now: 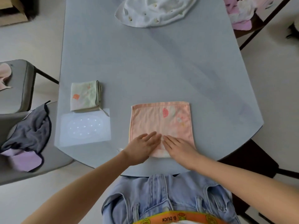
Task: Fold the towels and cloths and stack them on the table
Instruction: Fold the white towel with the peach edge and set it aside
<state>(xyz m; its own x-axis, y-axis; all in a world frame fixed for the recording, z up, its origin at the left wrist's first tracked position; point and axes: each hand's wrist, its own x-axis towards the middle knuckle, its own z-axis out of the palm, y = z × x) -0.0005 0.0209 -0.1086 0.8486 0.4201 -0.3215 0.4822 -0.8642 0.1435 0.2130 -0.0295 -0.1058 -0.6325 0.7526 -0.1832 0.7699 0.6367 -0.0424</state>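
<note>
Your left hand [142, 147] and your right hand [179, 147] both lie flat on the near part of the pink cloth [161, 125], fingers straight, fingertips almost meeting in the middle. Neither hand is gripping; they only press down. The cloth lies spread out on the blue table [145, 62], close to the near edge, right in front of you.

This cloth looks soft, thin and light, so it should bend easily and may slide on the smooth table (keep 1 hand on it). For the next fold, pinch the 2 near corners or 1 side edge, not the middle.

To the left, a bit farther off, sits 1 folded green cloth [85, 97], the start of your stack. At the far end lies a white cloth [155, 10], not yet folded.
</note>
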